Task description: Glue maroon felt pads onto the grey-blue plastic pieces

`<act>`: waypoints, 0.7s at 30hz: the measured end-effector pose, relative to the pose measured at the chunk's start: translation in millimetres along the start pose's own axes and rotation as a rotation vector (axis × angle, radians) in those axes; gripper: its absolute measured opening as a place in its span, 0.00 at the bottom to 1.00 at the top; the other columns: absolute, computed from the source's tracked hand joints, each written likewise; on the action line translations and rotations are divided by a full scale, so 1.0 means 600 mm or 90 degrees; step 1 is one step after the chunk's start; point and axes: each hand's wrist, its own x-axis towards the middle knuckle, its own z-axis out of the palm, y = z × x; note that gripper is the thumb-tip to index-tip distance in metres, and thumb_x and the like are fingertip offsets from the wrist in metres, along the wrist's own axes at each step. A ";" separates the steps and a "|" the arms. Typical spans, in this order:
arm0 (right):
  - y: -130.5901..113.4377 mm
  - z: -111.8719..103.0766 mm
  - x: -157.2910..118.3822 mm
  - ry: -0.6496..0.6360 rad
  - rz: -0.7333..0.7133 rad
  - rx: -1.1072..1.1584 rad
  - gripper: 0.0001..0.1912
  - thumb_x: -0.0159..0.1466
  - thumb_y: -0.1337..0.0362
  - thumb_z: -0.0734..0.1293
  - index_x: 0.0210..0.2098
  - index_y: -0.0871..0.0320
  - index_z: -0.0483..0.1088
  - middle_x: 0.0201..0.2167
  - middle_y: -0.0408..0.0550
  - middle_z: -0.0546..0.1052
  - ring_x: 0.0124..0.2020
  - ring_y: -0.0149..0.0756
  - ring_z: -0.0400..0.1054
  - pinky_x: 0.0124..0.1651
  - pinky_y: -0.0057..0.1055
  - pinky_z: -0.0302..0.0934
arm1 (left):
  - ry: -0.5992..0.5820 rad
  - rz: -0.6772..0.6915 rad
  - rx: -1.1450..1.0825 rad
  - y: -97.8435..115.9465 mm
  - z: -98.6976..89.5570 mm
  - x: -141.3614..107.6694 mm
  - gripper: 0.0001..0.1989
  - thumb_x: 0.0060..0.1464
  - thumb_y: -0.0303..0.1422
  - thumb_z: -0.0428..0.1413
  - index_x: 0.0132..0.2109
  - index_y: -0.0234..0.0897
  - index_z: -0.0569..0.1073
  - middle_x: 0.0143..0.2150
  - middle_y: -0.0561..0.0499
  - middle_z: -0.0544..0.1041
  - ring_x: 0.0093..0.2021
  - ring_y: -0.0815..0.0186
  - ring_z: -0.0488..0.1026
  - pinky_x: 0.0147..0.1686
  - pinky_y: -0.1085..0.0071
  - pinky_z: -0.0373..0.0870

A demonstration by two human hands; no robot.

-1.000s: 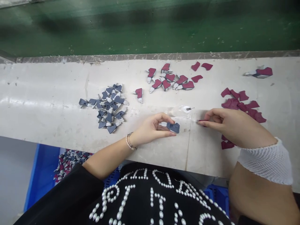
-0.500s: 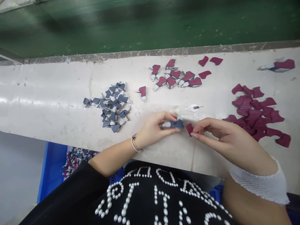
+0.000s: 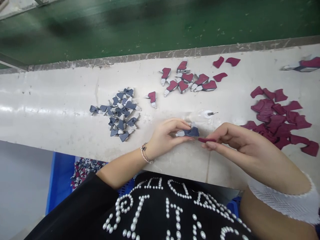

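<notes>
Between thumb and fingers, my left hand [image 3: 168, 137] pinches a blue-and-grey part [image 3: 191, 132] above the worktable. Just right of it, my right hand [image 3: 232, 143] pinches a thin maroon piece [image 3: 207, 140], turned nearly edge-on, its tip close to the blue part. Whether the two touch I cannot tell. A heap of maroon pieces [image 3: 276, 120] lies beyond my right hand. Several parts with maroon faces [image 3: 187, 78] sit farther back, with one [image 3: 152, 97] apart from them. To the left is a pile of blue-and-grey parts [image 3: 122, 113].
A white bottle with a thin metal tip [image 3: 207, 114] lies behind my hands. Three loose maroon pieces [image 3: 220, 77] and a larger assembled part [image 3: 306, 65] are at the back right. Below the table's edge, a blue bin [image 3: 58, 173] holds many small parts [image 3: 86, 168].
The maroon piece in my right hand has turned from showing its face to nearly edge-on. The view has shifted slightly. My left hand keeps its hold on the blue part.
</notes>
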 end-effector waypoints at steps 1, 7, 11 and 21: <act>-0.001 0.001 0.001 0.010 0.006 -0.013 0.12 0.64 0.46 0.71 0.33 0.45 0.76 0.31 0.43 0.81 0.32 0.44 0.77 0.34 0.42 0.72 | -0.003 0.006 0.010 0.001 0.000 0.000 0.14 0.52 0.37 0.69 0.44 0.36 0.79 0.44 0.45 0.83 0.46 0.64 0.82 0.44 0.68 0.82; -0.002 0.015 0.010 -0.016 0.024 0.016 0.16 0.66 0.46 0.69 0.40 0.49 0.80 0.38 0.48 0.84 0.39 0.46 0.80 0.40 0.42 0.76 | 0.018 0.087 0.090 0.001 0.000 0.000 0.12 0.56 0.34 0.66 0.47 0.38 0.79 0.43 0.47 0.84 0.43 0.66 0.82 0.41 0.71 0.80; 0.005 0.024 0.015 0.006 0.033 0.076 0.17 0.65 0.46 0.70 0.37 0.53 0.76 0.35 0.49 0.83 0.37 0.43 0.80 0.41 0.39 0.77 | 0.045 0.124 0.138 0.001 0.001 0.001 0.11 0.57 0.34 0.66 0.48 0.39 0.79 0.43 0.47 0.84 0.42 0.66 0.82 0.41 0.70 0.81; 0.001 0.024 0.027 -0.029 0.039 0.133 0.19 0.63 0.44 0.72 0.33 0.54 0.72 0.30 0.48 0.82 0.32 0.40 0.79 0.37 0.37 0.76 | 0.043 0.169 0.131 -0.003 0.005 -0.004 0.15 0.55 0.33 0.67 0.50 0.39 0.79 0.44 0.47 0.84 0.45 0.66 0.82 0.47 0.69 0.82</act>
